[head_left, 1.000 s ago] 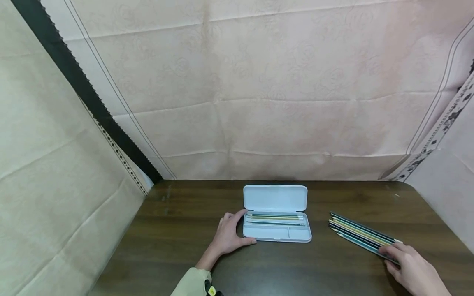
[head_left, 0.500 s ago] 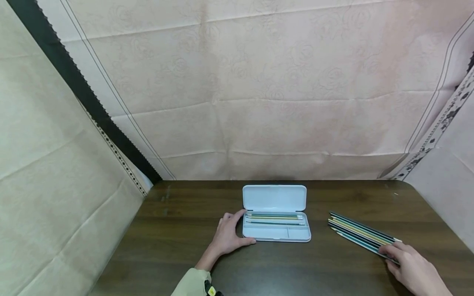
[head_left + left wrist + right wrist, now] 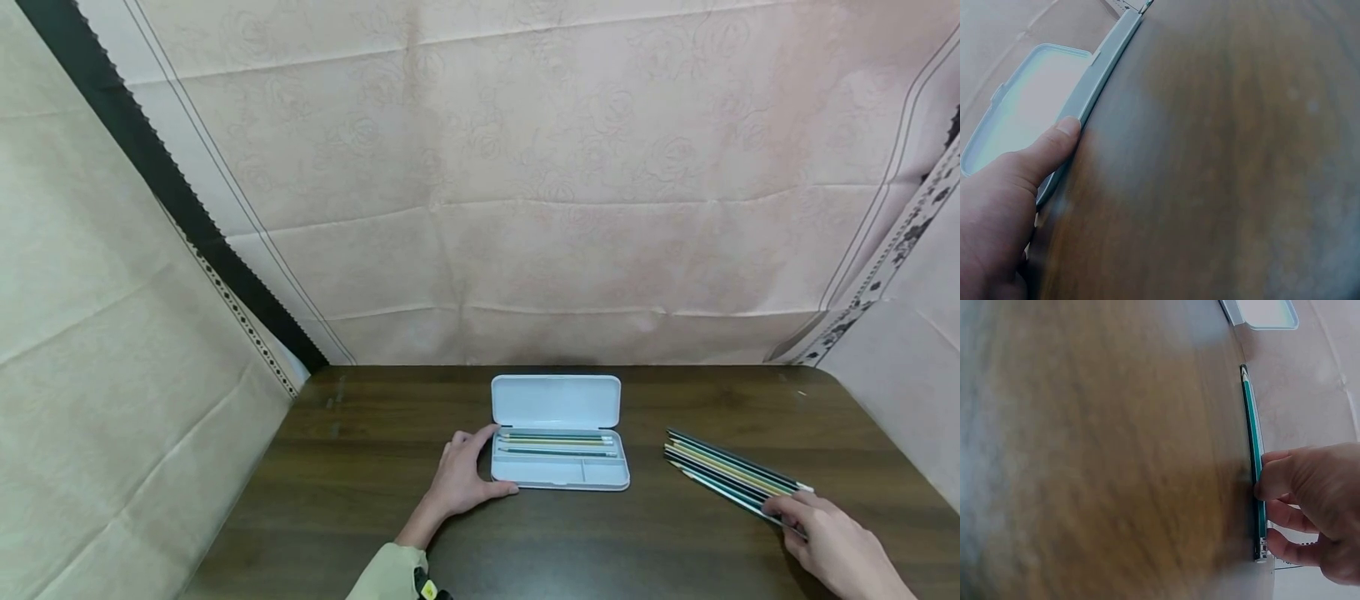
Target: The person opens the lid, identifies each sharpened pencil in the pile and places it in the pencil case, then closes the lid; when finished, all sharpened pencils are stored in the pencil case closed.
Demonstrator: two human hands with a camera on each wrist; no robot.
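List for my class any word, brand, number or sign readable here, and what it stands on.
No text is readable in any view.
Loose pencils: any print is too small or blurred to read.
Pencil case: no lettering shows.
Yellow patch by the left sleeve: too small to tell.

A pale blue rectangular hinged case (image 3: 547, 473) lies on a brown wood-grain table (image 3: 360, 467) before a pale patterned sheet (image 3: 555, 192), lid (image 3: 556, 401) behind tray (image 3: 605, 474), with slim green and yellow pencils (image 3: 558, 453) in the tray's rear part. The left hand (image 3: 460, 483) touches the case's left end. Well to the right is a row of slim green, yellow and dark pencils (image 3: 731, 476), the right hand (image 3: 832, 537) at its near right end.
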